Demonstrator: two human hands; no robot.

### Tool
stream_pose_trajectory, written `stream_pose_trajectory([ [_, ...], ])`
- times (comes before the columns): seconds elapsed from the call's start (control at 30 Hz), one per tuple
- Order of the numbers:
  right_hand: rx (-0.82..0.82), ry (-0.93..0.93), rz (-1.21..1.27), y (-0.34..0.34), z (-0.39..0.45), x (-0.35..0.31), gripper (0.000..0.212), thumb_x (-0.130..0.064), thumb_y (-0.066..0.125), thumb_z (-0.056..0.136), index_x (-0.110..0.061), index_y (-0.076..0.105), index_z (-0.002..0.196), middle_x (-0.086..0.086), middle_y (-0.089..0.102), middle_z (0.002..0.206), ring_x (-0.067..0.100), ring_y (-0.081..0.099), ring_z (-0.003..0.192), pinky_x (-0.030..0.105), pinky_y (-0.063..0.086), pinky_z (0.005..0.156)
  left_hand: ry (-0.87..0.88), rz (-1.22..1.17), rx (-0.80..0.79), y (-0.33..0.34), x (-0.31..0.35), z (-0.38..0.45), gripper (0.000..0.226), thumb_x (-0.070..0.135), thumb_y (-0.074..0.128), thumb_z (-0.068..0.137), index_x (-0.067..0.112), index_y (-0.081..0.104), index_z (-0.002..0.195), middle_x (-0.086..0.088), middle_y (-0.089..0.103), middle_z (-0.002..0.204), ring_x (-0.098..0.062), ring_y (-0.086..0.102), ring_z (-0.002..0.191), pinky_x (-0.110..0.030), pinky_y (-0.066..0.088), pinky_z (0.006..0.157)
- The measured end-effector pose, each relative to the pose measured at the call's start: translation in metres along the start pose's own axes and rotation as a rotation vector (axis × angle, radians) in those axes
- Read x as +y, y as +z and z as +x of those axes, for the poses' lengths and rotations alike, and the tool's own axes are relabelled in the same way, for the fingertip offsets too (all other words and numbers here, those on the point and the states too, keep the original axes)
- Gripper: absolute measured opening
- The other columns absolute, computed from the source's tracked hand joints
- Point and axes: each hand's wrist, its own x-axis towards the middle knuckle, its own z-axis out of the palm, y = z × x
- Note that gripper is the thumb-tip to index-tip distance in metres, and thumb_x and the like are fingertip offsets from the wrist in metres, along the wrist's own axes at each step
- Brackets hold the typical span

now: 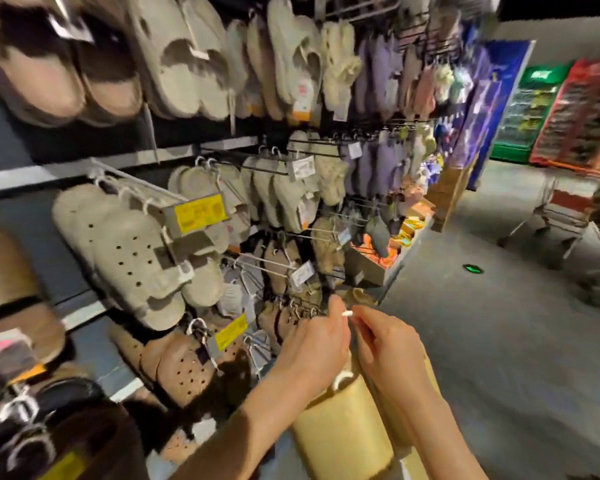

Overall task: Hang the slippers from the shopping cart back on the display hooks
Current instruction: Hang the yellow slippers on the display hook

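Both forearms reach up from bottom edge toward the rack. Far left: dark, blurred shoes w/ white plastic hanger loops, low and close. Next over, brown perforated clogs point(184, 370) hang on a hook w/ a yellow price tag point(231, 331), rubbery-looking, rounded toes. Above them, pale grey perforated clogs point(132, 261), smooth moulded foam look, on a white wire hook behind another yellow tag. Upper rows: beige and cream slippers, some fuzzy, then lilac ones further right.

Centre: left hand point(317, 348) has its grip curled, fingertips pinching up near a metal display hook point(303, 311); what exactly it pinches is hidden. Right hand point(383, 344) has its grip closed on a small white hanger tip point(347, 313), thumb and forefinger. Below and between the hands hangs the yellow slipper pair point(343, 424), smooth, matte, rounded, w/ a white loop at its top, just in front of the rack's low row.

Right: grey floor, a shopping cart point(565, 216), blurred, well apart; green and red shelving at the back.
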Motion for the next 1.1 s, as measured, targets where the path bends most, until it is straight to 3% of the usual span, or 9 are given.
stream_pose_trajectory([
  [0.27,-0.132,-0.302,0.331,0.047,0.067,-0.034,0.031,-0.036,0.039,0.087,-0.024,0.067,0.084,-0.004,0.066,0.064,0.017,0.059,0.055,0.027,0.039,0.048,-0.482,0.292,0.031,-0.042,-0.032,0.008,0.028,0.028,0.027,0.1,0.013,0.033,0.122,-0.013,0.066,0.096,-0.032,0.064,0.087,-0.034,0.038,0.063],
  [0.4,-0.256,-0.403,0.481,0.055,0.081,-0.059,0.039,-0.044,0.032,0.084,-0.026,0.067,0.087,0.001,0.069,0.075,0.024,0.062,0.068,0.033,0.047,0.057,-0.596,0.516,0.24,-0.049,-0.048,-0.012,0.031,0.029,0.066,0.062,0.018,0.052,0.088,0.002,0.044,0.036,-0.014,0.048,0.029,-0.022,0.042,0.036],
  [0.47,-0.324,-0.463,0.562,0.061,0.079,-0.071,0.034,-0.042,0.036,0.085,-0.024,0.066,0.086,-0.001,0.069,0.081,0.016,0.059,0.074,0.03,0.046,0.067,-0.678,0.558,0.275,-0.053,-0.046,-0.024,0.023,0.022,0.047,0.063,0.017,0.041,0.084,0.004,0.044,0.033,-0.016,0.045,0.024,-0.025,0.044,0.035],
  [0.53,-0.33,-0.533,0.658,0.061,0.072,-0.086,0.021,-0.032,0.047,0.085,-0.026,0.067,0.082,-0.009,0.069,0.076,0.006,0.055,0.076,0.008,0.036,0.062,-0.77,0.609,0.309,-0.063,-0.042,-0.036,0.016,0.018,0.039,0.074,0.014,0.039,0.089,-0.002,0.055,0.043,-0.019,0.055,0.034,-0.019,0.038,0.037],
  [0.63,-0.216,-0.643,0.664,0.059,0.062,-0.112,0.026,-0.025,0.044,0.081,-0.023,0.068,0.072,-0.009,0.065,0.062,0.004,0.05,0.074,0.01,0.025,0.056,-0.838,0.67,0.275,-0.074,-0.041,-0.063,0.018,0.024,0.045,0.071,0.014,0.045,0.086,-0.003,0.051,0.037,-0.019,0.049,0.027,-0.016,0.022,0.033],
  [0.77,-0.379,-0.705,0.709,0.059,0.051,-0.139,0.025,-0.031,0.04,0.09,-0.023,0.062,0.08,-0.004,0.056,0.059,-0.004,0.052,0.06,0.0,0.035,0.059,-0.898,0.751,0.22,-0.098,-0.041,-0.096,0.017,0.031,0.034,0.072,0.022,0.049,0.075,0.001,0.043,0.031,-0.009,0.038,0.02,-0.017,0.005,0.032],
  [0.9,-0.362,-0.654,0.737,0.056,0.041,-0.165,0.034,-0.037,0.037,0.085,-0.026,0.069,0.088,-0.002,0.071,0.081,0.021,0.066,0.072,0.034,0.052,0.064,-0.9,0.722,0.201,-0.116,-0.038,-0.115,0.027,0.032,0.035,0.077,0.018,0.055,0.087,0.004,0.045,0.036,-0.009,0.04,0.022,-0.016,-0.006,0.036],
  [1.0,-0.399,-0.647,0.714,0.05,0.043,-0.175,0.046,-0.045,0.029,0.083,-0.027,0.069,0.096,-0.001,0.072,0.09,0.027,0.065,0.083,0.036,0.048,0.069,-0.83,0.655,0.261,-0.125,-0.043,-0.122,0.022,0.029,0.042,0.081,0.014,0.05,0.094,0.005,0.047,0.038,-0.01,0.043,0.025,-0.016,0.011,0.027],
  [1.1,-0.415,-0.641,0.665,0.048,0.052,-0.17,0.059,-0.054,0.016,0.076,-0.031,0.067,0.096,-0.002,0.07,0.089,0.024,0.063,0.083,0.034,0.045,0.066,-0.81,0.697,0.329,-0.129,-0.05,-0.109,0.026,0.025,0.035,0.081,0.012,0.054,0.094,0.001,0.054,0.045,-0.015,0.052,0.034,-0.02,-0.003,0.037],
])
